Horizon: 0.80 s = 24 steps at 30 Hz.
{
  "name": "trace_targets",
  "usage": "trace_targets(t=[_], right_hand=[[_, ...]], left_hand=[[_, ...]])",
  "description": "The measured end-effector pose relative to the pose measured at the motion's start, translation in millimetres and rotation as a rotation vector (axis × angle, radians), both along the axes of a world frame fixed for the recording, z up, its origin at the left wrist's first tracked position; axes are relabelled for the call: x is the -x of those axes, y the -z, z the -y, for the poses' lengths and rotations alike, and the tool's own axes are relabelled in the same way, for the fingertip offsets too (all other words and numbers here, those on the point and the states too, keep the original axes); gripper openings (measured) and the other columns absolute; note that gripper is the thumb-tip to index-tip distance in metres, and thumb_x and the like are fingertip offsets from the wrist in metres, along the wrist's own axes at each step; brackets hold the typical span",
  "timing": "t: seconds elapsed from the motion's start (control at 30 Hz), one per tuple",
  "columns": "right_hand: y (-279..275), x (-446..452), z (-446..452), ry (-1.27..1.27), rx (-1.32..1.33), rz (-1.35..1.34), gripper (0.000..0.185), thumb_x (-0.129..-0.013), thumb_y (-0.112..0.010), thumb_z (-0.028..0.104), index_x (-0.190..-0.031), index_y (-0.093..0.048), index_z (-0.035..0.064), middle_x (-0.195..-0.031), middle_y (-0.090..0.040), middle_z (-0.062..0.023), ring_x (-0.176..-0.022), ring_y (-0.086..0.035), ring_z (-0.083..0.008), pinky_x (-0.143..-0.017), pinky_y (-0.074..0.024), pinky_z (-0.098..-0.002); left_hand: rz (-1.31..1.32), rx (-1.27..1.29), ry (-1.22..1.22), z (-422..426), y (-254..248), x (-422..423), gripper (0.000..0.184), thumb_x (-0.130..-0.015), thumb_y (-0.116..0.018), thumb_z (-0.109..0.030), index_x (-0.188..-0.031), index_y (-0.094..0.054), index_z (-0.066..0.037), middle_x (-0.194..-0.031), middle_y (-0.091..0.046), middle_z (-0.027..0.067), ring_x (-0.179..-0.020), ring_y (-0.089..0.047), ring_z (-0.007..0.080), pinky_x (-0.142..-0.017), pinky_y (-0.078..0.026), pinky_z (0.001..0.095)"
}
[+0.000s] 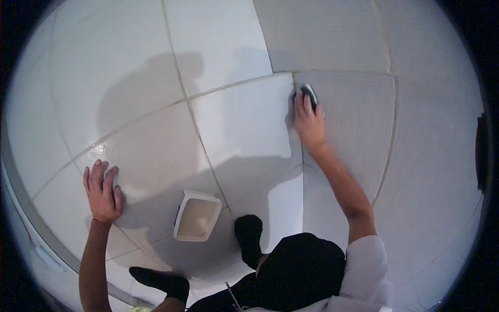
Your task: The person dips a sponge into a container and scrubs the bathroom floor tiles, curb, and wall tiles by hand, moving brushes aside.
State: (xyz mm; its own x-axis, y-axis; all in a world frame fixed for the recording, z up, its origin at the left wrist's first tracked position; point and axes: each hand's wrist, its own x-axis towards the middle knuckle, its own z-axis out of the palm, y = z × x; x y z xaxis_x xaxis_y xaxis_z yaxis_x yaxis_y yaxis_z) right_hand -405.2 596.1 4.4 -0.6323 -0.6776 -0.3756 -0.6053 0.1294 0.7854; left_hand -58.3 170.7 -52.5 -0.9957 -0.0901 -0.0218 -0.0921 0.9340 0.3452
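My right hand [310, 120] is wrapped round a dark brush-like object with a pale edge [310, 94], pressed against the tiles beside a grout line at the upper centre right. Its underside is hidden. At the left, my left hand [103, 193] lies on a light tile with its fingers spread, holding nothing. A white rectangular container [198, 216] stands between my left hand and my foot; something beige shows inside it.
Large pale tiles [234, 114] with brownish grout lines spread around, greyer and textured at the right [343, 104]. My dark-socked feet [248, 231] [161, 281] are below. A dark object [482, 153] sits at the far right edge, and a wet glint [100, 148] shows above my left hand.
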Motion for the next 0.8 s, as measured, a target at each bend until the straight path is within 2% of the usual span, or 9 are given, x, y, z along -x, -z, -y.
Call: trace_targets(t=[0.13,0.23,0.37,0.47,0.53,0.57,0.63,0.67,0.8], right_hand=[[-2.3,-10.3,-25.7,0.01,0.325,0.112,0.036,-0.084,-0.052,0.017,-0.117,-0.061,0.0049,-0.143,-0.04,-0.002,-0.126,-0.037,-0.0233,-0.095,-0.036,-0.0443],[1.5,25.7,6.4,-0.024,0.185,-0.019,0.043,-0.085,-0.053,0.021,-0.126,-0.057,0.0076,-0.146,-0.037,-0.0063,-0.127,-0.034,-0.0252,-0.094,-0.0372,-0.0475],[11.4,31.8,21.5,-0.04,0.162,-0.106,0.043,-0.084,-0.054,0.02,-0.125,-0.057,0.0056,-0.142,-0.042,-0.0078,-0.127,-0.035,-0.0251,-0.094,-0.0369,-0.0464],[-1.3,37.2,14.2,-0.073,0.163,0.093,0.042,-0.084,-0.054,0.017,-0.123,-0.057,0.0018,-0.135,-0.049,-0.0111,-0.121,-0.042,-0.0276,-0.093,-0.0374,-0.0456],[-2.5,44.9,25.2,-0.069,0.522,0.168,0.041,-0.083,-0.056,0.014,-0.121,-0.056,-0.0035,-0.13,-0.052,-0.0167,-0.116,-0.048,-0.0334,-0.097,-0.0368,-0.0471],[7.1,35.5,27.4,-0.063,0.524,0.179,0.041,-0.083,-0.056,0.014,-0.121,-0.056,-0.0035,-0.13,-0.052,-0.0167,-0.116,-0.048,-0.0334,-0.097,-0.0368,-0.0471],[33.7,13.1,36.7,0.377,1.131,0.391,0.042,-0.083,-0.057,0.012,-0.121,-0.053,-0.0067,-0.128,-0.052,-0.023,-0.115,-0.048,-0.0385,-0.102,-0.034,-0.0488],[58.4,9.8,27.1,0.249,1.066,0.313,0.044,-0.083,-0.057,0.012,-0.121,-0.051,-0.0097,-0.128,-0.05,-0.0266,-0.117,-0.047,-0.0425,-0.105,-0.0319,-0.0483],[61.4,27.0,48.8,0.327,1.094,0.259,0.048,-0.083,-0.058,0.012,-0.124,-0.047,-0.0109,-0.133,-0.045,-0.0274,-0.119,-0.044,-0.0457,-0.103,-0.0344,-0.0479]], left_hand=[[-0.027,0.01,-0.005,5.0,2.2,4.5,0.044,-0.079,-0.048,-0.016,-0.122,-0.052,-0.006,-0.131,-0.045,0.0155,-0.131,-0.037,0.0349,-0.111,-0.019,0.0559],[-0.023,0.007,-0.001,2.2,1.2,5.2,0.044,-0.079,-0.049,-0.016,-0.122,-0.052,-0.006,-0.131,-0.045,0.015,-0.131,-0.037,0.0344,-0.11,-0.019,0.0558],[-0.011,0.015,-0.003,4.4,2.8,2.8,0.044,-0.079,-0.049,-0.016,-0.121,-0.053,-0.006,-0.131,-0.045,0.0149,-0.13,-0.038,0.0341,-0.11,-0.02,0.0563],[-0.031,0.003,-0.014,4.2,4.1,2.6,0.043,-0.079,-0.049,-0.016,-0.12,-0.053,-0.006,-0.13,-0.045,0.015,-0.129,-0.038,0.0343,-0.11,-0.02,0.0563],[-0.032,0.006,-0.023,2.7,1.3,5.3,0.043,-0.078,-0.049,-0.016,-0.12,-0.053,-0.006,-0.13,-0.045,0.0152,-0.13,-0.038,0.0343,-0.11,-0.02,0.0564],[-0.033,0.006,-0.015,1.6,-0.2,5.6,0.043,-0.078,-0.049,-0.016,-0.119,-0.053,-0.006,-0.129,-0.046,0.0154,-0.13,-0.038,0.0344,-0.11,-0.02,0.0564],[-0.02,0.009,-0.018,1.8,2.1,3.6,0.043,-0.078,-0.049,-0.016,-0.119,-0.053,-0.006,-0.129,-0.046,0.0155,-0.13,-0.038,0.0346,-0.11,-0.02,0.0566],[-0.021,0.015,-0.026,1.7,3.7,4.8,0.043,-0.078,-0.048,-0.016,-0.119,-0.053,-0.005,-0.129,-0.046,0.0156,-0.13,-0.037,0.0349,-0.11,-0.02,0.0567],[-0.031,0.018,-0.017,-0.6,2.0,4.0,0.043,-0.078,-0.048,-0.016,-0.12,-0.052,-0.005,-0.128,-0.046,0.0158,-0.13,-0.037,0.0355,-0.11,-0.02,0.057]])
